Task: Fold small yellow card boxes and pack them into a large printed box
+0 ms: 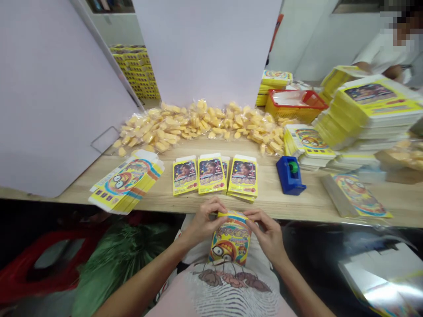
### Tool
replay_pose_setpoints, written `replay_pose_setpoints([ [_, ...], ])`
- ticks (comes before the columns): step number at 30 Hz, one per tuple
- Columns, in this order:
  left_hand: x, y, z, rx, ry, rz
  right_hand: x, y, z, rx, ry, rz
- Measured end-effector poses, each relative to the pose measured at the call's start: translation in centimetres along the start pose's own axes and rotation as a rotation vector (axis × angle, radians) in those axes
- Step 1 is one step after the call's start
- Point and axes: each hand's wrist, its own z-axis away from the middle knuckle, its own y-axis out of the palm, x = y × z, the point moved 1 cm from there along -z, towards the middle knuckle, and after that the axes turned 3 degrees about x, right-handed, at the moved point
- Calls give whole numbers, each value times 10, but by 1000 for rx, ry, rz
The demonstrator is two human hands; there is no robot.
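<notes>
A yellow printed carton (230, 240) with a cartoon face in glasses is held upright against my body, just below the table's front edge. My left hand (209, 218) pinches its top left corner with thumb and fingers. At the top right corner, my right hand (266, 231) grips it the same way. The carton's top end looks closed, though the fingers partly cover it. Beyond my hands on the table lie several yellow cartons with dark picture panels: one at left (185, 176), others in the middle (212, 174) and a small stack at right (243, 176).
Many clear bags of yellow pieces (201, 121) line the table's back. Flat cartons (127, 180) are stacked at left. At right stand a blue tape dispenser (291, 175), a carton pile (373, 110) and a red-yellow basket (295, 105). A person (383, 50) is at the far right.
</notes>
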Motion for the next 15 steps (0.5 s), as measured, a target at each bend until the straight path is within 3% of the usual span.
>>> replay_pose_setpoints([
  [4,15,9,3,-133,-194,313,-6,-20,-7,-22,-9,101],
  [5,20,11,2,-147,-255,369,-11,-34,-13,-107,-11,152],
  [9,30,18,0,-123,-423,520,-38,-116,-44,-673,15,328],
  [10,29,20,-1,-115,-443,535,-45,-135,-53,-736,32,350],
  [12,25,23,-1,-102,-456,523,-56,-163,-68,-743,68,366],
  [15,19,25,-2,-71,-437,471,-65,-178,-86,-656,94,361],
])
